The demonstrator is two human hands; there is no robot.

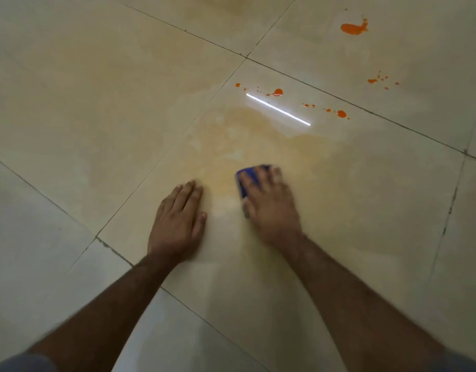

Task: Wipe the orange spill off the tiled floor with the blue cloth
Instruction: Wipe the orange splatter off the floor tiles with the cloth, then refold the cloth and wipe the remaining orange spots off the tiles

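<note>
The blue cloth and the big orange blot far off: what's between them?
Head view: a faint orange smear, small orange droplets and a grout line separate blue cloth from blot.

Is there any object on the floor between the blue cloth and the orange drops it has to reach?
Nothing visible. The right hand presses the blue cloth on the tiled floor; only bare, smeared tile lies between it and the orange drops. The left hand rests flat to the side.

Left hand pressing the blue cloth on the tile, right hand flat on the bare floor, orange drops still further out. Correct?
Hands are swapped. The head view shows the right hand pressing the blue cloth on the tile; the left hand lies flat on the bare floor. Orange drops do remain further out.
</note>
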